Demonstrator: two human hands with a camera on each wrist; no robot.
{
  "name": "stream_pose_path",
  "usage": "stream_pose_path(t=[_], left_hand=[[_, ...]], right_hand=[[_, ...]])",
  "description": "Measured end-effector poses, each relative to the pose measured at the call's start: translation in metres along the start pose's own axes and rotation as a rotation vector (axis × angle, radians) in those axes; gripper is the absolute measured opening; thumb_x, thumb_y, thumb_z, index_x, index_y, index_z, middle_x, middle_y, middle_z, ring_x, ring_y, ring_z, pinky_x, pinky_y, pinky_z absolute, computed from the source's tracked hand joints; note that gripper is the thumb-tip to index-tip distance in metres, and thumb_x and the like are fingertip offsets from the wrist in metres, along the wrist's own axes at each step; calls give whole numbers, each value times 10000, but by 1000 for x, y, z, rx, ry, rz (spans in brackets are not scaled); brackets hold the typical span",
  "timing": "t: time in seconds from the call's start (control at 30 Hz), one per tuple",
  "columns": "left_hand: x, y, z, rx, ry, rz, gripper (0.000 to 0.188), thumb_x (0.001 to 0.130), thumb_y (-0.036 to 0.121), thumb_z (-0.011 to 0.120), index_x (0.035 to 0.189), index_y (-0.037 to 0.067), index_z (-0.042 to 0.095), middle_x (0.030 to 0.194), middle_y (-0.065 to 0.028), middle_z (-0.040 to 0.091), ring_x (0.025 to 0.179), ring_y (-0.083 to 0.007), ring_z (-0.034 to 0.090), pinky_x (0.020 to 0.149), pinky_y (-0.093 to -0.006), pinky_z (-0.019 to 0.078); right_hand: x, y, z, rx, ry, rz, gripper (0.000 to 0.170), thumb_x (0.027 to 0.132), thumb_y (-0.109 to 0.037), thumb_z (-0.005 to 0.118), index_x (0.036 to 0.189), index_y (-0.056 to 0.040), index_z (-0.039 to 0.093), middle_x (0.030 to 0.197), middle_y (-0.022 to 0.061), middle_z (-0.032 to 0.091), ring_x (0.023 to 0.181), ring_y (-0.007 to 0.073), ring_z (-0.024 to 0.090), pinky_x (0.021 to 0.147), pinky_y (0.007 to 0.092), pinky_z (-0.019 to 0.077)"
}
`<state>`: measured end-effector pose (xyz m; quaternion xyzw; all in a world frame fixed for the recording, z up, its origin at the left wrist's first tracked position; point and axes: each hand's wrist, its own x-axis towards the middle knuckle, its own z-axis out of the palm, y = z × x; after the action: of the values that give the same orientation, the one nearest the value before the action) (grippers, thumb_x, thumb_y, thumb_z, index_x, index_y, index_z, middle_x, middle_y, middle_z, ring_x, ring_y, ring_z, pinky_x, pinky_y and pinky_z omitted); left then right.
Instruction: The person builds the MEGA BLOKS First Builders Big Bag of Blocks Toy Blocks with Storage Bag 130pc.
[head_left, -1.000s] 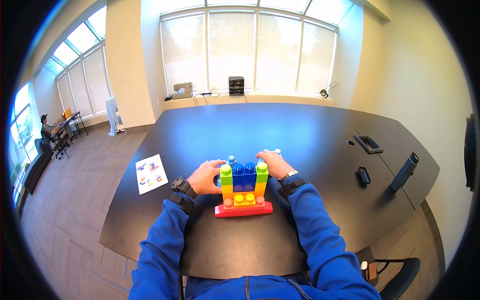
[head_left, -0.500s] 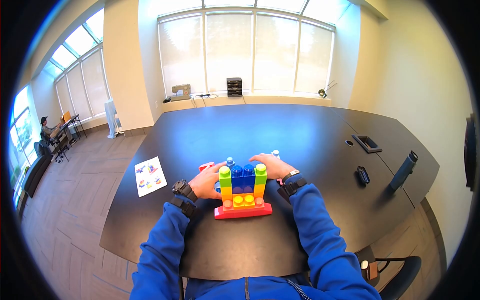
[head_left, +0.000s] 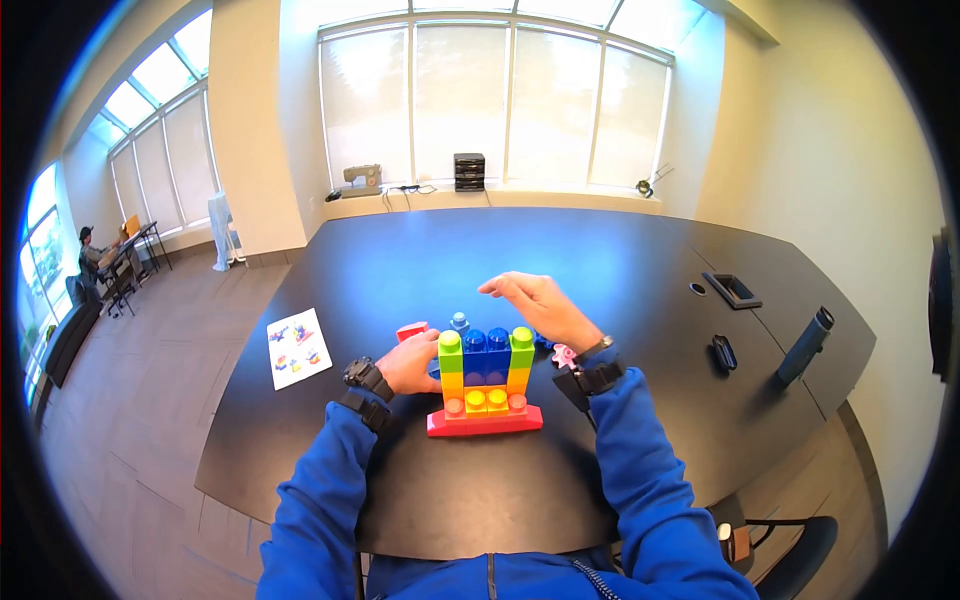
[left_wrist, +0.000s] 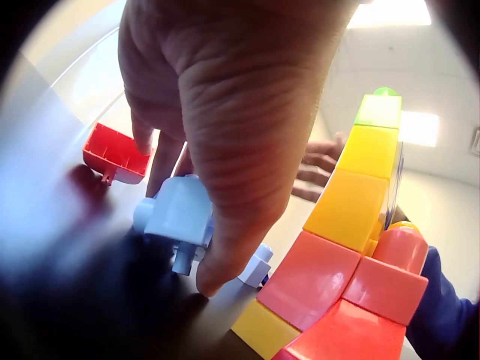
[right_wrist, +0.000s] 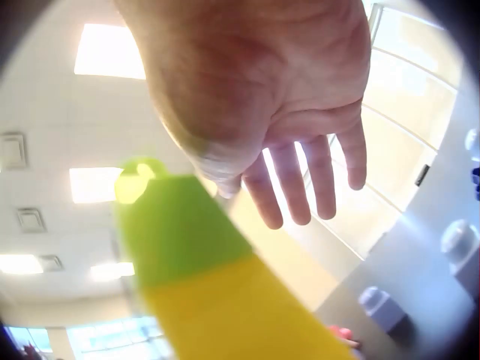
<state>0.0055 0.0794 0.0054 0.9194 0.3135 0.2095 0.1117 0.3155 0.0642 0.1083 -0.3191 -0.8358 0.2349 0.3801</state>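
A block structure (head_left: 487, 365) stands upright on the table, with a red base, yellow and green side columns and blue blocks in the middle. Behind its left side, my left hand (head_left: 410, 363) has thumb and fingers around a light blue block (left_wrist: 180, 210), best seen in the left wrist view; the structure is close beside the thumb. My right hand (head_left: 542, 305) is raised beyond the structure's right side, palm showing in the right wrist view, fingers (right_wrist: 285, 184) extended and holding nothing.
A red piece (head_left: 411, 330) and another light blue block (head_left: 459, 322) lie behind the structure; a pink piece (head_left: 564, 356) is near the right wrist. Picture sheet (head_left: 298, 348) at left; black case (head_left: 724, 353) and dark bottle (head_left: 806, 346) at right. A person sits far left.
My right hand has lifted and moved farther from the body, uncovering the pink piece. The left hand has shifted slightly down and left, and the red piece behind it has come into view.
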Motion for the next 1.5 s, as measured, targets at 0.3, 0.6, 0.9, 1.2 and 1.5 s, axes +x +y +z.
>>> stream_pose_path(t=[0.3, 0.6, 0.9, 1.2, 1.5], left_hand=[[11, -35, 30, -119, -72, 51, 689, 887, 273, 905, 1497, 67, 659, 1418, -241, 624, 1346, -431, 613, 1171, -490, 516], [2, 6, -7, -153, 69, -55, 588, 889, 180, 905, 1424, 47, 700, 1433, -214, 640, 1358, -401, 616, 1202, -464, 495], [-1, -10, -13, -169, 233, -113, 379, 885, 168, 877, 1245, 70, 813, 1311, -167, 705, 1228, -347, 698, 1088, -429, 574], [-8, -21, -17, -194, 235, -261, 475, 883, 336, 930, 1289, 119, 811, 1330, -148, 658, 1253, -299, 669, 1017, -406, 600], [-9, -35, -9, -134, 108, -109, 765, 780, 212, 971, 1466, 105, 650, 1385, -159, 627, 1328, -330, 622, 1152, -425, 527]], right_hand=[[-27, -93, 35, -883, -196, 45, 565, 1229, -517, 395, 1497, -138, 718, 1447, 172, 740, 1371, 366, 672, 1243, 556, 437], [-10, -36, -12, -183, 89, -54, 498, 1219, -429, 526, 1311, 6, 749, 1226, 206, 799, 1153, 387, 749, 1030, 465, 595], [-9, 37, 2, -131, 32, 41, 351, 1172, -309, 615, 1296, -17, 765, 1199, 209, 809, 1151, 408, 760, 1028, 471, 600], [-13, 75, 10, -243, -165, -87, 434, 993, -16, 729, 1420, -93, 751, 1337, 189, 790, 1259, 402, 731, 1113, 466, 580], [-31, 62, -2, 81, -846, 408, 537, 886, 51, 802, 1415, -20, 740, 1263, 91, 822, 1142, 173, 730, 1030, 371, 608]])
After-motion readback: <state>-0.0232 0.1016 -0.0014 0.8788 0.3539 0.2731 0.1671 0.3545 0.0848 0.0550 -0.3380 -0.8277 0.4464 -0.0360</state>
